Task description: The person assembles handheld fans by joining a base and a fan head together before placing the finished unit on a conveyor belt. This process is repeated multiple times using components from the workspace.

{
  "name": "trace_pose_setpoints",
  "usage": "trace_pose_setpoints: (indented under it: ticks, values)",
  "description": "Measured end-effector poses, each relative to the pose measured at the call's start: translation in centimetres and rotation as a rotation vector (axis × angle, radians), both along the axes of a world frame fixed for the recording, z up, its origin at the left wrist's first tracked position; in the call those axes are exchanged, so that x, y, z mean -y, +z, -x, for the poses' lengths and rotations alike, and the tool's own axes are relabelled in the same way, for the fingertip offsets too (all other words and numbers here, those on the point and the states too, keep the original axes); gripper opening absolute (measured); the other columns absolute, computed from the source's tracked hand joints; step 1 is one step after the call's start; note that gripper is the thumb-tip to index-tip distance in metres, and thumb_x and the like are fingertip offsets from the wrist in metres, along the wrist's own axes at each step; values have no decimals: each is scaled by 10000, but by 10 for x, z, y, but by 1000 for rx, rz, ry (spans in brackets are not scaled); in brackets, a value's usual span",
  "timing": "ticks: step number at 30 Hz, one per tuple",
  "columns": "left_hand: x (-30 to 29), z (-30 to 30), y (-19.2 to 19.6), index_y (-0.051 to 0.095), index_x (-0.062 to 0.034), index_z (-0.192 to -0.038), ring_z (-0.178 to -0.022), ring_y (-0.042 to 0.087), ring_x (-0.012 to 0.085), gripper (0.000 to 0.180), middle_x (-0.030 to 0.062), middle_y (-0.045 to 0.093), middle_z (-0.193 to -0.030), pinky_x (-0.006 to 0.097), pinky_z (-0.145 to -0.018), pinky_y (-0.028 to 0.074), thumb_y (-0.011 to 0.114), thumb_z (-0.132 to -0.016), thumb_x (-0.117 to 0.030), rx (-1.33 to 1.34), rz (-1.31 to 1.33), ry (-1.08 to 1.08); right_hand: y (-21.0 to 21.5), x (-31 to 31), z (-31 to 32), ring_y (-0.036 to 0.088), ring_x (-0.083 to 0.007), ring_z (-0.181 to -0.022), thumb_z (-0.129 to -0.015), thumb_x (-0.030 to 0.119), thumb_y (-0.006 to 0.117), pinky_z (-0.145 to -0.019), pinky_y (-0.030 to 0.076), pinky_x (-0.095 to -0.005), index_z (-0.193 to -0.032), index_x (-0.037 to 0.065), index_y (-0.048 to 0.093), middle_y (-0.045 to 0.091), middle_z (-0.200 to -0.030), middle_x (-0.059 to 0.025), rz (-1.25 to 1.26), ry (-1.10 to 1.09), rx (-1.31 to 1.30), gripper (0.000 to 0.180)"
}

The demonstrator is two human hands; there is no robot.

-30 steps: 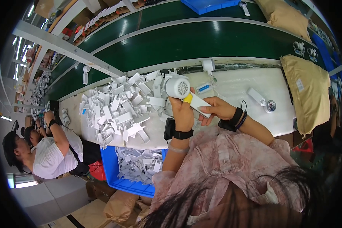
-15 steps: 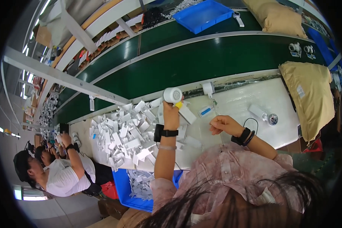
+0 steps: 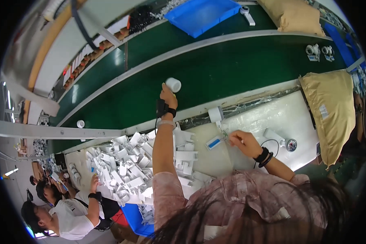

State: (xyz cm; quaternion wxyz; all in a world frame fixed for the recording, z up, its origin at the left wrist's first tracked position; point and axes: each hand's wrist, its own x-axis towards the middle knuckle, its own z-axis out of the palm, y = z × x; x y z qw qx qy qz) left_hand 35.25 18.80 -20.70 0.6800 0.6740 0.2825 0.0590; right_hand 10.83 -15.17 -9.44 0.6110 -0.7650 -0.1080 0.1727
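My left hand (image 3: 168,96) is stretched out over the green conveyor belt, its fingers closed round a white handheld device with a round head (image 3: 173,84). Its handle is mostly hidden by the hand. Bent and slightly apart, the fingers of my right hand (image 3: 245,144) hang beside a blue battery in a white housing (image 3: 214,142), and nothing shows in them. Whether they touch it I cannot tell. Thin wires run from there toward a white round head (image 3: 216,114) at the table's far edge. On the right lies another white housing (image 3: 273,136) with a dark-faced round part (image 3: 290,144).
A heap of white plastic housings (image 3: 128,164) covers the left of the table. Beyond it runs the green belt (image 3: 232,67), carrying a blue tray (image 3: 203,18). A tan sack (image 3: 327,114) stands at right. Co-workers (image 3: 71,217) sit at far left.
My left hand has carried the white device from above the table out over the belt, away and to the left. My right hand has come nearer the blue battery.
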Motion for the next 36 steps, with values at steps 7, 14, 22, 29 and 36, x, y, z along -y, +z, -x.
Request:
trace_pose_setpoints:
  ticks: [7, 14, 22, 29, 36]
  values:
    - [92, 124, 50, 560, -13, -1120, -1019, 521, 370, 488, 181, 567, -1111, 464, -909, 404, 709, -658, -62, 568, -1170, -686, -21, 5, -55, 505, -287, -1162, -720, 78, 620, -904, 444, -406, -1033, 157, 674, 545, -1252, -88, 586, 105, 870, 327]
    - [164, 221, 60, 551, -17, -951, -909, 556, 336, 319, 162, 604, -921, 427, -718, 480, 680, -671, -101, 305, -1108, -950, -11, -1, -63, 444, -267, -1238, -738, 170, 622, -982, 375, -409, -864, 139, 695, 529, -1284, -74, 647, 305, 903, 148]
    - [164, 255, 108, 430, -26, -1021, -741, 648, 377, 342, 220, 641, -793, 480, -657, 487, 622, -745, -86, 49, -785, -1067, 36, 27, -18, 557, -274, -974, -697, 156, 699, -815, 435, -386, -726, 82, 606, 590, -936, -87, 525, 308, 786, 122]
    - [149, 297, 179, 398, 3, -1117, -595, 649, 298, 386, 215, 612, -738, 377, -510, 481, 604, -795, -50, 61, -308, -836, 47, 38, 47, 652, -213, -821, -985, 231, 497, -825, 489, -330, -908, -55, 657, 682, -820, -110, -513, 323, -475, 337]
    - [132, 326, 209, 413, -29, -1137, -648, 610, 194, 341, 133, 596, -852, 310, -561, 494, 569, -835, -66, 143, -199, -876, 66, 25, 69, 648, -163, -718, -890, 108, 632, -670, 505, -285, -962, -5, 675, 680, -768, -84, -184, 297, -225, 140]
